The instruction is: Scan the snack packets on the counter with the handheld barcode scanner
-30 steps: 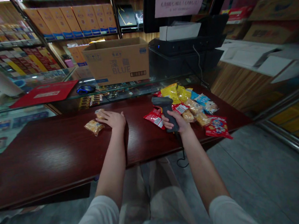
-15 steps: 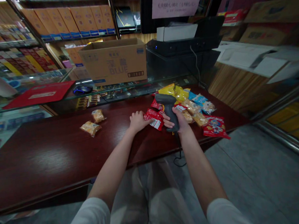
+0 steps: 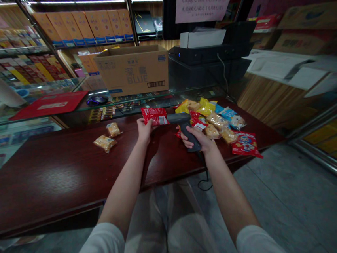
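My left hand (image 3: 144, 130) pinches a red snack packet (image 3: 154, 115) by its lower edge and holds it up off the table. Wrapped around the handle of a dark grey barcode scanner (image 3: 188, 129) is my right hand (image 3: 196, 139). The scanner's head points left, right at the packet's printed back; whether they touch I cannot tell. Just beyond my right hand lies a heap of snacks: yellow bags (image 3: 206, 107), a blue bag (image 3: 232, 118), clear-wrapped pastries (image 3: 217, 120) and a red bag (image 3: 245, 143). Two clear-wrapped pastries (image 3: 105, 143) lie apart on the left.
The dark red wooden table (image 3: 59, 172) spans the front. Behind it, a glass counter bears an open cardboard box (image 3: 135, 72), a mouse (image 3: 97, 100), a red mat (image 3: 49, 106) and a black machine (image 3: 209, 53). The scanner's cable (image 3: 205, 184) hangs over the table's front edge.
My left hand has picked a red snack packet off the heap and moved it left and up, in front of the scanner. The scanner has turned and shifted slightly in my right hand.
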Demonstrator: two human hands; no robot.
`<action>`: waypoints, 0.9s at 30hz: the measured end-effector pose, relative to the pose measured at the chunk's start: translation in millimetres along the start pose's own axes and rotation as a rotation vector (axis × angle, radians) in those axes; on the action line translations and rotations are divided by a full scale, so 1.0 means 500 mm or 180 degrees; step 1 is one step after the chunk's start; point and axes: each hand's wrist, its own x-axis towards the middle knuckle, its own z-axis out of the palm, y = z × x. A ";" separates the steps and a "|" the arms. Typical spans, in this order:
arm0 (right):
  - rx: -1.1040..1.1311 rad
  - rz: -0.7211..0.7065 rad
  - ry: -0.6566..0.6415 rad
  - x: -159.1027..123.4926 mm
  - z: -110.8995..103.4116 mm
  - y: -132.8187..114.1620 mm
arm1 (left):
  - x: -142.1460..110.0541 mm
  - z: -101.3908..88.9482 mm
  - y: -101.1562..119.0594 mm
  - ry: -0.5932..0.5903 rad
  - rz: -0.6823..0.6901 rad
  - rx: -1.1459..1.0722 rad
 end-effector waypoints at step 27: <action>-0.0170 -0.0049 0.0263 0.001 0.010 0.005 | 0.004 -0.015 0.029 0.0165 0.0287 0.0938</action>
